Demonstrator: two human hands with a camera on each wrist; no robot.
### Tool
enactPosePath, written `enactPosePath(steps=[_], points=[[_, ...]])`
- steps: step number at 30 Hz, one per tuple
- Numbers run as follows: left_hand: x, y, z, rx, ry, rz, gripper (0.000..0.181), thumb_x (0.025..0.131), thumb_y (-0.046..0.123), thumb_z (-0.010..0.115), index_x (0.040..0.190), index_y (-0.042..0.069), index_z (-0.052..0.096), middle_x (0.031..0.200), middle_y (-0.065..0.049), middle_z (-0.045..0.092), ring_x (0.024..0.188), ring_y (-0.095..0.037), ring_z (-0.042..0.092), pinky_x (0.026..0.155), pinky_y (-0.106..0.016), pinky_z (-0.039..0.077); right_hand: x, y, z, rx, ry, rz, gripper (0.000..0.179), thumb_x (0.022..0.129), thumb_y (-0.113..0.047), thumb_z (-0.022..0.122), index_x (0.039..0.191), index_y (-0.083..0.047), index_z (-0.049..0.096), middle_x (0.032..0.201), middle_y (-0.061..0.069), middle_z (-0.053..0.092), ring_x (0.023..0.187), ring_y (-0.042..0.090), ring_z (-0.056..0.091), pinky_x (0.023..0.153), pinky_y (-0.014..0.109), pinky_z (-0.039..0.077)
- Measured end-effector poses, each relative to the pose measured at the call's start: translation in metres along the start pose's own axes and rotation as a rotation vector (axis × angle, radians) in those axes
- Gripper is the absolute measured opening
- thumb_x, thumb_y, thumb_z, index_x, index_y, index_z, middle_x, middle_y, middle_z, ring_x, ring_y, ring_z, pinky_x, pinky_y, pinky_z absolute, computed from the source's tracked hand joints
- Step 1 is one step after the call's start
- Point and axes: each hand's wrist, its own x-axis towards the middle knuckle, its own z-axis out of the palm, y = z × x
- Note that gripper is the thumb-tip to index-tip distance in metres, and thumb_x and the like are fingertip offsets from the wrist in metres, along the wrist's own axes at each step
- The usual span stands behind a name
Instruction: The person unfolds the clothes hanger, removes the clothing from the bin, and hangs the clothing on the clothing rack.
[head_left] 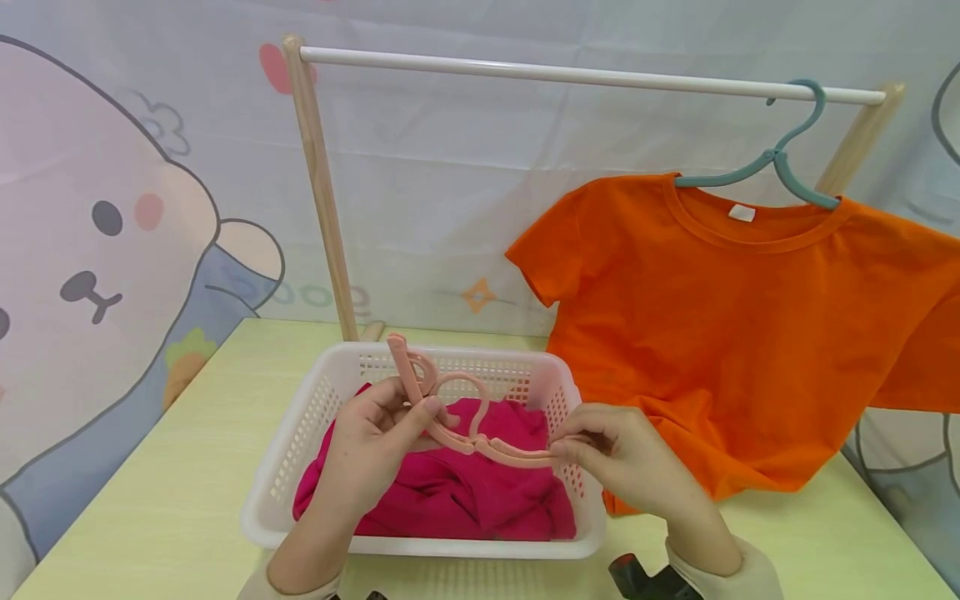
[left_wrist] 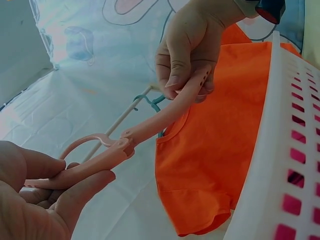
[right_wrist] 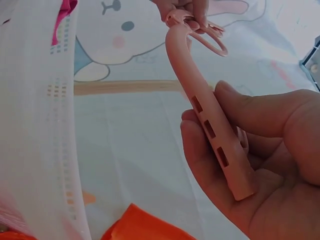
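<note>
Over a white basket, my left hand (head_left: pixel 375 442) and right hand (head_left: pixel 622 454) hold a pink folding hanger (head_left: pixel 517 455) between them. The left thumb and fingers pinch one arm, near the curved hook. The far end of the other arm is pinched by my right hand; in the right wrist view slots show along this pink arm (right_wrist: pixel 210 127). The left wrist view shows the hinge (left_wrist: pixel 125 145) in the middle, with both arms spread. Beneath the hands, crumpled magenta cloth (head_left: pixel 480 500) lies in the basket (head_left: pixel 258 500).
An orange T-shirt (head_left: pixel 750 333) hangs at the right on a teal hanger (head_left: pixel 795 179), hooked over the white rail (head_left: pixel 525 71) of a wooden-legged rack (head_left: pixel 322 183). Its hem reaches the pale yellow table (head_left: pixel 172 467). Behind stands a cartoon-printed cloth backdrop (head_left: pixel 450 167).
</note>
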Motion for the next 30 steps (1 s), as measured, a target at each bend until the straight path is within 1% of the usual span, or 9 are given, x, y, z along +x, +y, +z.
enactPosePath(steps=[5,9,13,18,20,22,26,28,30], points=[[0.001,-0.001,-0.001,-0.031,0.009,0.008,0.007,0.094,0.0,0.059,0.1,-0.001,0.062,0.082,0.0,0.071,0.076,-0.015,0.072,0.07,-0.037,0.059,0.001,0.001,0.003,0.034,0.055,0.002,0.007,0.085,0.0,0.069,0.088,-0.006,0.07,0.077,0.003,0.064,0.063,0.014,0.059,0.057,0.024,0.054],[0.001,-0.003,-0.002,-0.049,-0.004,0.036,0.011,0.094,-0.001,0.058,0.1,0.007,0.063,0.084,0.0,0.071,0.076,-0.014,0.072,0.07,-0.037,0.059,0.001,0.001,0.004,0.112,0.137,0.044,0.004,0.088,0.003,0.065,0.091,0.001,0.068,0.082,0.001,0.065,0.069,0.012,0.066,0.065,0.029,0.059],[0.001,-0.002,-0.002,-0.036,0.008,0.036,0.012,0.094,-0.001,0.058,0.104,0.003,0.062,0.084,0.001,0.071,0.076,-0.014,0.072,0.07,-0.037,0.059,0.001,0.0,0.002,0.176,0.22,0.07,0.007,0.091,0.003,0.061,0.095,0.008,0.065,0.084,-0.004,0.066,0.073,0.01,0.067,0.067,0.031,0.059],[0.001,0.001,-0.002,0.015,0.077,0.004,0.013,0.092,-0.002,0.06,0.104,-0.007,0.061,0.081,0.001,0.069,0.077,-0.012,0.07,0.07,-0.036,0.059,0.0,-0.003,-0.003,0.126,0.331,0.092,0.006,0.091,0.002,0.062,0.095,0.006,0.065,0.078,-0.004,0.065,0.068,0.01,0.063,0.061,0.025,0.057],[0.001,0.001,-0.002,0.029,0.09,0.009,0.014,0.092,-0.003,0.06,0.104,-0.01,0.06,0.081,0.001,0.069,0.076,-0.012,0.07,0.069,-0.036,0.059,-0.001,-0.003,-0.005,0.12,0.372,0.092,0.005,0.09,0.004,0.062,0.094,0.005,0.065,0.074,-0.002,0.065,0.065,0.01,0.062,0.057,0.022,0.055],[0.002,0.001,-0.002,0.032,0.093,0.021,0.013,0.092,-0.004,0.06,0.104,-0.01,0.06,0.08,0.0,0.069,0.075,-0.012,0.071,0.068,-0.036,0.059,-0.002,-0.002,-0.007,0.125,0.401,0.082,0.005,0.089,0.006,0.063,0.093,0.004,0.065,0.073,-0.002,0.065,0.063,0.011,0.062,0.056,0.02,0.053],[0.002,0.0,-0.003,0.005,0.096,0.038,0.012,0.092,-0.004,0.059,0.101,0.002,0.063,0.08,0.0,0.07,0.074,-0.014,0.071,0.068,-0.036,0.059,-0.003,-0.001,-0.012,0.147,0.432,0.056,0.008,0.088,0.008,0.063,0.094,0.004,0.066,0.077,0.001,0.068,0.065,0.011,0.065,0.061,0.019,0.054],[0.002,0.0,-0.003,-0.008,0.107,0.045,0.016,0.092,-0.005,0.059,0.099,0.008,0.065,0.08,0.0,0.07,0.074,-0.014,0.071,0.068,-0.036,0.059,-0.004,0.0,-0.014,0.134,0.445,0.062,0.009,0.088,0.008,0.063,0.094,0.004,0.067,0.078,0.001,0.069,0.065,0.012,0.066,0.064,0.019,0.054],[0.002,0.0,-0.004,-0.016,0.12,0.058,0.02,0.092,-0.006,0.058,0.098,0.011,0.066,0.08,-0.001,0.071,0.074,-0.014,0.071,0.068,-0.036,0.059,-0.004,-0.001,-0.017,0.116,0.464,0.081,0.009,0.088,0.007,0.064,0.095,0.004,0.067,0.079,0.0,0.07,0.066,0.012,0.067,0.067,0.018,0.054]])
